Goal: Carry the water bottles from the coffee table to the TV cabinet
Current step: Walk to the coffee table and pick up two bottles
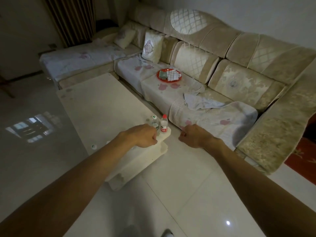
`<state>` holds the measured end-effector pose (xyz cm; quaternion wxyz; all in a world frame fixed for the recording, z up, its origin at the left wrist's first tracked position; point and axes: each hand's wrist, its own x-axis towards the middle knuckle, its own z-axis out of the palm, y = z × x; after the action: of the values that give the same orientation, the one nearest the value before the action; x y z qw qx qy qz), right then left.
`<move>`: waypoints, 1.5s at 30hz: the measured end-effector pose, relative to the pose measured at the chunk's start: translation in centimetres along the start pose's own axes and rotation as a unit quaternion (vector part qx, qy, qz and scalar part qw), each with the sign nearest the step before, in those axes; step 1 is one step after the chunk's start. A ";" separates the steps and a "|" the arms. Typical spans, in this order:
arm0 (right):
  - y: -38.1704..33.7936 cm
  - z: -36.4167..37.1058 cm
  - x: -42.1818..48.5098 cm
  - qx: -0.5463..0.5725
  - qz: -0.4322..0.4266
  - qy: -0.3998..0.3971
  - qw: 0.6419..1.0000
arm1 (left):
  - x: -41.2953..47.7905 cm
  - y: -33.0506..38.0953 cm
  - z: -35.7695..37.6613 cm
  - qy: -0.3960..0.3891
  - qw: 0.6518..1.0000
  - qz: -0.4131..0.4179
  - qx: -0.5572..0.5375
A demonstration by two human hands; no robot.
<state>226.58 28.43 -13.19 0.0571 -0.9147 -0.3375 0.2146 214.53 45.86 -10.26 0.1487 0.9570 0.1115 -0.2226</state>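
Observation:
Two small water bottles stand upright at the near right corner of the white coffee table (pixel 95 106). The red-capped bottle with a red label (pixel 164 124) is on the right. The green-capped bottle (pixel 154 123) is just left of it, its lower part hidden by my left hand (pixel 142 135). My left hand's fingers curl beside that bottle, and whether they grip it is unclear. My right hand (pixel 194 135) hovers over the floor between table and sofa, to the right of the bottles, fingers loosely curled and holding nothing.
A beige corner sofa (pixel 222 79) runs along the table's far and right sides, with a red plate (pixel 169 75) and cushions on it. Glossy tiled floor (pixel 179 194) lies in front. A red rug (pixel 301 156) shows at far right.

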 end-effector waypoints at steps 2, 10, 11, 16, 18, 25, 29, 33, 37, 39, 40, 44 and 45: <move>0.8 0.0 1.3 0.018 -0.005 -0.009 1.000 | 1.4 0.2 0.0 -0.006 1.000 -0.006 0.004; 2.2 -0.4 7.6 0.031 -0.007 -0.044 0.999 | 8.1 -1.1 -1.3 -0.003 1.000 -0.017 -0.009; 2.4 -0.5 8.5 0.028 -0.007 -0.046 0.998 | 9.0 -1.3 -1.5 -0.004 1.000 -0.017 -0.011; 3.1 -1.8 14.4 0.013 -0.008 -0.051 0.999 | 14.8 -3.6 -3.0 -0.008 1.000 -0.009 -0.014; 3.4 -2.5 17.1 0.009 -0.007 -0.049 0.999 | 17.2 -4.5 -4.1 -0.010 1.000 -0.004 -0.020; 3.5 -4.4 25.5 -0.018 -0.007 -0.069 0.997 | 24.6 -7.6 -7.4 -0.027 0.999 0.019 -0.039; 3.4 -4.7 29.2 -0.016 -0.011 -0.079 0.997 | 28.1 -10.2 -7.4 -0.029 0.998 0.006 -0.049; 3.6 -4.5 32.3 -0.029 -0.019 -0.104 0.994 | 31.0 -11.8 -6.9 -0.039 0.997 -0.009 -0.064; 4.2 -3.4 35.4 -0.039 -0.031 -0.115 0.992 | 33.3 -12.3 -6.2 -0.021 0.996 -0.051 -0.075; 4.7 -2.7 37.1 -0.042 -0.036 -0.126 0.990 | 34.5 -12.5 -5.4 -0.004 0.993 -0.067 -0.096; 5.0 -2.2 37.9 -0.043 -0.036 -0.132 0.990 | 35.1 -12.7 -4.8 0.003 0.991 -0.077 -0.113; 6.3 0.0 41.1 -0.031 -0.044 -0.160 0.986 | 37.8 -12.8 -2.2 0.028 0.977 -0.124 -0.170; 6.7 0.6 41.9 -0.028 -0.045 -0.169 0.984 | 38.5 -12.9 -1.3 0.028 0.974 -0.135 -0.181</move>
<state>258.73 50.18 -30.27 -0.0165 -0.8506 -0.3886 0.3539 245.19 63.98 -29.83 0.2849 0.8961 0.2825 -0.1900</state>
